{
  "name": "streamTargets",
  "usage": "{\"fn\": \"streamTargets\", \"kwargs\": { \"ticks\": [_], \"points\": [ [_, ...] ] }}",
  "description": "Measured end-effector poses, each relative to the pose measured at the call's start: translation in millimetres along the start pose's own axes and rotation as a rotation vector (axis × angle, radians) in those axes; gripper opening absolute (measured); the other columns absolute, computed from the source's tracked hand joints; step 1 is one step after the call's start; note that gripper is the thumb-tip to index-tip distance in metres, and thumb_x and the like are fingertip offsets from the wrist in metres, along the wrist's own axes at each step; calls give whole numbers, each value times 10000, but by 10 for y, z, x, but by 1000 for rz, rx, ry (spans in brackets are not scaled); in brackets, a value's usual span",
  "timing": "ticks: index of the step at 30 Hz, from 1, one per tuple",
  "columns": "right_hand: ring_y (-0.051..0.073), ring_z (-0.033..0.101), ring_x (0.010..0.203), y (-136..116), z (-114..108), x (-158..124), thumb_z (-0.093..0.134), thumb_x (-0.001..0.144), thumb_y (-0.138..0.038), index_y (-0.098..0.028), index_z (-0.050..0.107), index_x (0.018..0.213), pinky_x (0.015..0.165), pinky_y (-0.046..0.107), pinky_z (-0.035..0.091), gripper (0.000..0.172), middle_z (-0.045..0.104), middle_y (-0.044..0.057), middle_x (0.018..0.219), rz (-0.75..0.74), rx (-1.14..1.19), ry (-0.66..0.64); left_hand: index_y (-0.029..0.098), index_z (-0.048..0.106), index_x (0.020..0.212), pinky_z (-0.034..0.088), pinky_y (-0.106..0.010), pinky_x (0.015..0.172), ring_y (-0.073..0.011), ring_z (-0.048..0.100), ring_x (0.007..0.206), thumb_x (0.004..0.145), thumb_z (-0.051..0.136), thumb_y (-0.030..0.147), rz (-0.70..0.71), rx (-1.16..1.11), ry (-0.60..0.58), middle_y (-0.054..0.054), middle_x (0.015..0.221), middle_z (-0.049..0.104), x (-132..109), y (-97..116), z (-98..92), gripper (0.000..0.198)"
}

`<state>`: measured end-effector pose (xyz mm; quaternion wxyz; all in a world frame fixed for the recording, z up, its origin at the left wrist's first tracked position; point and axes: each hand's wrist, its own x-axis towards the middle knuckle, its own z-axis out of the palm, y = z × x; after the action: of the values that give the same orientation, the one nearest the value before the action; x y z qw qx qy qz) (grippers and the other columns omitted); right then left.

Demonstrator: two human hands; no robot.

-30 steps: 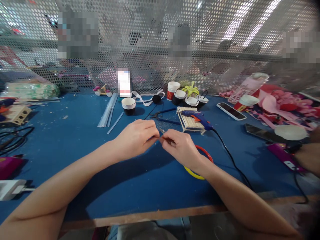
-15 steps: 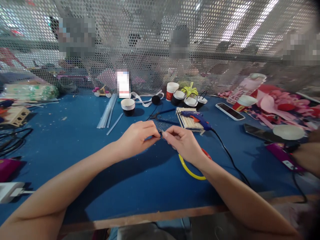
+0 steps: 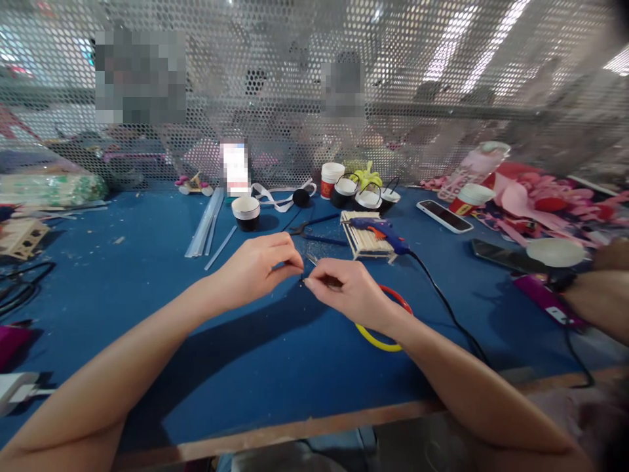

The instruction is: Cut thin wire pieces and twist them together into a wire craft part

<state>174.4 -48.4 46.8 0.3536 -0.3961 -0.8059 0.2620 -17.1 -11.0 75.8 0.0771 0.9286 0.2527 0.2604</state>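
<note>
My left hand (image 3: 260,267) is above the blue table with thumb and forefinger pinched together; what it holds, if anything, is too small to make out. Close beside it, my right hand (image 3: 346,288) has its fingertips closed around a tiny dark piece (image 3: 301,282), whose kind I cannot tell. A red and yellow ring (image 3: 378,341) lies partly hidden beneath my right wrist. Beyond my hands are blue-handled pliers (image 3: 319,238) and a blue glue gun (image 3: 376,227), which rests on a small rack of wooden sticks (image 3: 361,244).
Clear glue sticks (image 3: 204,226) and a black-and-white paper cup (image 3: 246,214) are at back left. Several cups stand around a red cup (image 3: 333,181). A white-edged phone (image 3: 445,216) lies to the right. At far right, another person's hand (image 3: 597,298) is near a purple box (image 3: 545,298).
My hands have drawn slightly apart, with the right one lower and the tiny dark piece at its fingertips. The whole view has shifted a little.
</note>
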Motion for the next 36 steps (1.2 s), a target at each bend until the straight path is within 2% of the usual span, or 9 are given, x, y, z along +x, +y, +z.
{"fn": "streamTargets", "kwargs": {
  "ticks": [4,9,13,16,22,25,28,31,36],
  "points": [
    [69,387,517,14,-23,19,503,820,-320,-157,529,689,458,189,315,211,468,-18,592,150,154,71,145,598,766,416,-185,649,-85,532,710,821,515,187,15,-75,-2,-16,754,573,-4,-38,11,108],
    [59,346,475,37,-25,51,514,808,-346,-156,516,679,434,192,291,230,434,-34,562,218,165,146,153,613,776,411,-209,638,-99,539,690,846,472,217,76,84,2,-28,745,587,-21,16,22,170],
    [75,388,528,61,2,38,496,811,-240,-157,529,663,494,205,312,173,472,-21,580,95,-54,136,149,620,768,420,-256,673,-130,551,708,866,425,232,133,263,-21,-49,747,599,-22,113,19,234],
    [87,423,577,64,29,10,483,794,-153,-161,524,658,544,216,325,142,502,-6,625,-42,-199,79,142,619,775,425,-266,690,-137,553,729,866,422,224,117,278,-44,-56,759,601,-9,139,9,232],
    [88,453,585,-4,10,-14,474,823,-191,-166,542,699,558,216,355,143,534,6,661,-116,-130,28,142,604,761,424,-210,656,-98,537,709,832,480,187,-9,-107,-50,-27,746,603,4,20,-14,150],
    [81,443,567,-20,-16,-5,480,821,-211,-163,552,727,523,205,356,128,529,3,658,-46,-6,40,140,602,745,417,-193,603,-82,523,657,814,511,212,-112,-281,-45,-18,727,602,2,-48,-2,135],
    [69,404,526,-5,-28,4,481,826,-240,-159,551,728,479,194,338,145,503,-8,634,45,58,72,132,601,740,405,-185,574,-74,508,625,806,523,224,-151,-319,-33,-14,711,594,3,-63,29,137],
    [65,387,512,19,-29,10,488,819,-232,-157,555,722,473,191,329,141,501,-15,615,74,39,130,128,598,732,406,-188,599,-75,516,636,802,518,193,-85,-239,-5,-16,701,596,2,-15,59,124],
    [73,408,527,39,-23,13,489,797,-183,-159,564,713,501,197,334,115,521,-14,614,49,-73,168,139,606,744,409,-229,635,-114,546,679,819,479,178,52,90,26,-36,711,610,-16,113,64,153]
  ]
}}
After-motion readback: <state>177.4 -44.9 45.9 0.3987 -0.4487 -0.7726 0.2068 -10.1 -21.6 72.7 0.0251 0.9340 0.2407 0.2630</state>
